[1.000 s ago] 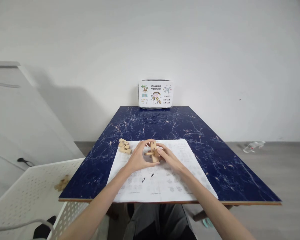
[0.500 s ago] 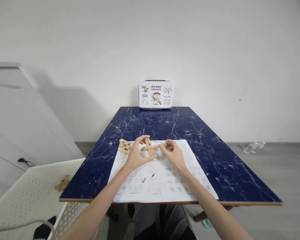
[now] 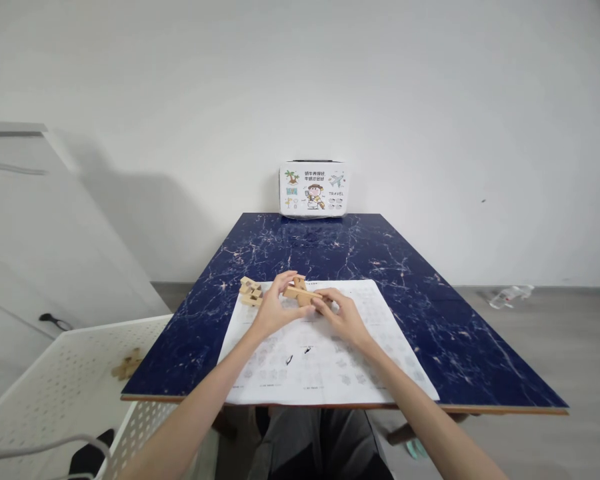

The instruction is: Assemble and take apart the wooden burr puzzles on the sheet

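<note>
My left hand (image 3: 274,312) is closed around a notched wooden puzzle piece (image 3: 300,283), thumb below and fingers at its upper end. Across it lies a second wooden puzzle piece (image 3: 301,293), a bar whose right end my right hand (image 3: 344,317) pinches between thumb and fingers. Fingers hide parts of both. Left of my left hand, a small pile of notched wooden pieces (image 3: 251,292) sits on a printed paper sheet (image 3: 325,373). Two small dark objects or marks (image 3: 289,359) show on the sheet.
The sheet covers the near part of a blue marbled table (image 3: 305,247). A white case with cartoon prints (image 3: 314,190) stands at the far edge by the wall. Left is a white perforated basket (image 3: 130,327), with wooden pieces (image 3: 127,367) inside. A clear plastic bottle (image 3: 511,296) lies on the floor at right.
My right hand has moved left and closed on the end of the crossing bar. The bar now slants differently and covers more of the notched piece. My left hand keeps its grip.
</note>
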Demonstrator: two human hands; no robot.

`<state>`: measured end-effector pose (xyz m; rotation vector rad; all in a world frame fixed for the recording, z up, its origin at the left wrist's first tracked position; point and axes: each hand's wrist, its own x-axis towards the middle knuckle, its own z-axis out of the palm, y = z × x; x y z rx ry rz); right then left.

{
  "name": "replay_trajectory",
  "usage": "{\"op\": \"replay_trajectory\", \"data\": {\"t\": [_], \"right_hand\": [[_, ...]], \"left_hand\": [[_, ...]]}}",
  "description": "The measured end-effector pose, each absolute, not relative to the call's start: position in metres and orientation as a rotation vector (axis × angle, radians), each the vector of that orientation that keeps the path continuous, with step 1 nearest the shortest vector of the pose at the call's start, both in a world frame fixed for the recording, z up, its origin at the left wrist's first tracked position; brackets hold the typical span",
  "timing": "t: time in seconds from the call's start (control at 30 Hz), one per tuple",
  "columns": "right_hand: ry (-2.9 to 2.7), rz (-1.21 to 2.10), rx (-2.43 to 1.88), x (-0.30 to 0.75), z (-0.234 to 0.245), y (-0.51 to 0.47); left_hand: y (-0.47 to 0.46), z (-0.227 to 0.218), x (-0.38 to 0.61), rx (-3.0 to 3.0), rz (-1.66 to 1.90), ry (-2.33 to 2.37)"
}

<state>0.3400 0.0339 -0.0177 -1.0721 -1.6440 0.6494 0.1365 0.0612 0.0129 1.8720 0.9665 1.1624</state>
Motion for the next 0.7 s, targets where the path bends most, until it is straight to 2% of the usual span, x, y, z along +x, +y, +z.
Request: {"op": "replay_trajectory", "data": {"t": [0.43,0.57,0.7], "right_hand": [[-1.656,0.945,-0.93,0.341,-0.004,0.026],[-1.514,1.08,-0.873,0.339,0.001,0.025],[-1.261,1.239,-0.849,0.343,0.004,0.026]], "left_hand": [[0.068,0.016,0.135,1.837,1.035,1.034],[0.067,0.01,0.137,1.984,1.104,0.949],[0.064,0.005,0.139,2.149,0.914,0.933]]}}
